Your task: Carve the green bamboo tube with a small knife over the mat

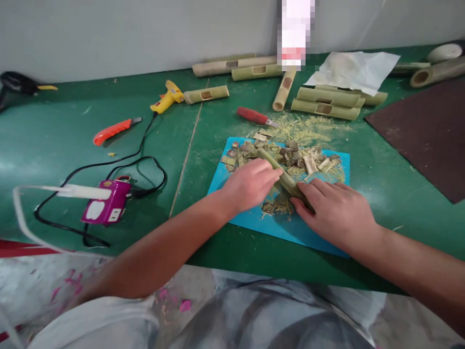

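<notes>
A green bamboo tube (286,180) lies slantwise over the blue sheet (250,224), its far end pointing up and left. Around its near end, my right hand (336,208) is closed. My left hand (250,183) has its fingers curled against the tube's left side farther up; whether anything small is also inside that hand is hidden. Bamboo chips (290,154) and shavings are heaped behind the tube, with a smaller clump (278,207) between my hands. Beyond the sheet rests a red-handled blade tool (252,115) beside fine yellowish shavings.
Several notched bamboo tubes (325,109) lie along the back, some under white paper (352,70). On the left are a yellow glue gun (167,98), an orange utility knife (112,132) and a purple power adapter (107,201) with loose cables. A brown board (425,135) lies right.
</notes>
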### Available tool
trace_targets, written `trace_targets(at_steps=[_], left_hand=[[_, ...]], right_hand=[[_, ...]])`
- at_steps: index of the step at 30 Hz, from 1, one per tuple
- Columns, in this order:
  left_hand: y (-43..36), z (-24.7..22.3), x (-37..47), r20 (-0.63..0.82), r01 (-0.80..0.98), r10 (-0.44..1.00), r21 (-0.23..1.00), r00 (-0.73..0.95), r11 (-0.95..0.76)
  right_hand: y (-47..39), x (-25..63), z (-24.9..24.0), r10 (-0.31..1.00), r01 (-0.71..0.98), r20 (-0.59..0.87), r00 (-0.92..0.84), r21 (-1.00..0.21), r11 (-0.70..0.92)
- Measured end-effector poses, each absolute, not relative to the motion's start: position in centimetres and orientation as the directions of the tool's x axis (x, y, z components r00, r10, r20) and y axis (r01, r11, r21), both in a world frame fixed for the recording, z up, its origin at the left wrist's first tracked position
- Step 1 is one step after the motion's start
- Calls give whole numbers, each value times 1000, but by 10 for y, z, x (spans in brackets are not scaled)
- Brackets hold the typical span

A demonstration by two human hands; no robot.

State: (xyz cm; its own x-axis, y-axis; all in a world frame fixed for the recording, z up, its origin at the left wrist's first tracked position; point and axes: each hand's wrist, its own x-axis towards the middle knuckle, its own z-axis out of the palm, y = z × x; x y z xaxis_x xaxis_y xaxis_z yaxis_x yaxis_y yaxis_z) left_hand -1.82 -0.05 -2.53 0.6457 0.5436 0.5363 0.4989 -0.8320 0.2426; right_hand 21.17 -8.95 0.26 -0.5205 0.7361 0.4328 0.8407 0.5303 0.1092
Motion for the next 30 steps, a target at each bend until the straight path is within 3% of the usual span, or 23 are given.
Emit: trace_targets(at_steps=[3, 7, 11, 14, 18, 22, 25, 30], left_hand=[[-2, -24, -18, 607, 564, 572, 234, 552, -792], [-11, -21, -11, 513, 506, 537, 214, 669, -835], [-18, -20, -7, 559, 538, 536, 182, 632, -823], [-20, -19, -6, 487, 490, 517, 194, 704, -850], [-21, -18, -6, 516, 569, 580, 201, 631, -798], [-19, -19, -9, 492, 489, 528, 217, 692, -845], [-14, -21, -13, 570, 557, 580, 241, 581, -795], [-9, -23, -16, 534, 507, 539, 223, 651, -833]], right_hand=[[-89, 212, 2, 744, 846, 433, -509, 92, 525], [-89, 212, 1, 750, 847, 422, -510, 94, 523], [-89, 211, 1, 749, 846, 419, -513, 101, 523], [-89, 210, 2, 753, 846, 411, -514, 100, 523], [-89, 210, 1, 752, 848, 419, -509, 93, 522], [-90, 211, 1, 752, 848, 416, -511, 100, 521], [-90, 211, 1, 754, 852, 420, -505, 103, 514], [-90, 210, 1, 749, 847, 423, -510, 92, 524]])
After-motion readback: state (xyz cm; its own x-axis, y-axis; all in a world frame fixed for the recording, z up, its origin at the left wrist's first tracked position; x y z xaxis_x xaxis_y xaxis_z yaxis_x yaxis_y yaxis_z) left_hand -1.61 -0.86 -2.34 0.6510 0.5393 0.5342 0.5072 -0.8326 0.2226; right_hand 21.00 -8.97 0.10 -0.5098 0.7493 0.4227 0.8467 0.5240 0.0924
